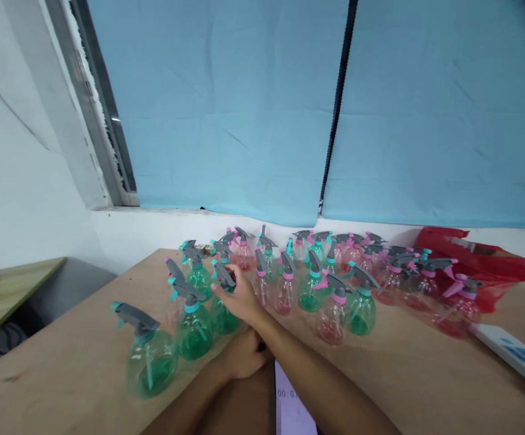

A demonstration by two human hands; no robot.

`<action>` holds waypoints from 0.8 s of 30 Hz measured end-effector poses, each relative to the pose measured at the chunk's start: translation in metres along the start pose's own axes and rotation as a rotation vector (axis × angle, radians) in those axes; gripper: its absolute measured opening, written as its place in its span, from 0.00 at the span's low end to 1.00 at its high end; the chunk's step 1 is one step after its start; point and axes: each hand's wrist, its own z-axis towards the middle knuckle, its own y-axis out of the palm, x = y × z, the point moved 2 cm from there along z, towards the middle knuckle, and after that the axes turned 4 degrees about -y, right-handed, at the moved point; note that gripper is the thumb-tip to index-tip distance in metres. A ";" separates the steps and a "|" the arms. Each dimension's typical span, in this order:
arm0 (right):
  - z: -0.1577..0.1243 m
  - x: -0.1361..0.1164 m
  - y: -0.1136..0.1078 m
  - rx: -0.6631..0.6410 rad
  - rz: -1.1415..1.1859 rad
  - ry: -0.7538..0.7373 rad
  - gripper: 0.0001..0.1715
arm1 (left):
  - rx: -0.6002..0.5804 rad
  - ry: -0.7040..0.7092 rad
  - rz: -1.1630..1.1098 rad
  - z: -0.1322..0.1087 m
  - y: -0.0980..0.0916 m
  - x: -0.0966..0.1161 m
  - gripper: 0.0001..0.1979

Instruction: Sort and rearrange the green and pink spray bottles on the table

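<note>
Blue curtains hang behind a wooden table. I see the right hand pinching a green spray bottle near its top, maybe to keep it steady among the other bottles. The left hand curls; I can't tell what's inside.

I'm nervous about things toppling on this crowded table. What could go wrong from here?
The right hand is at the spray head of a green bottle, and a neighbouring bottle stands close on its left, so a sideways knock might tip that one.

The right forearm crosses above the left hand, so they could get in each other's way. A lit screen lies partly under that forearm and might be bumped.
</note>
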 end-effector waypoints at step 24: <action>-0.004 -0.008 -0.063 0.110 -0.549 0.080 0.35 | -0.097 -0.127 0.299 0.001 0.003 -0.001 0.16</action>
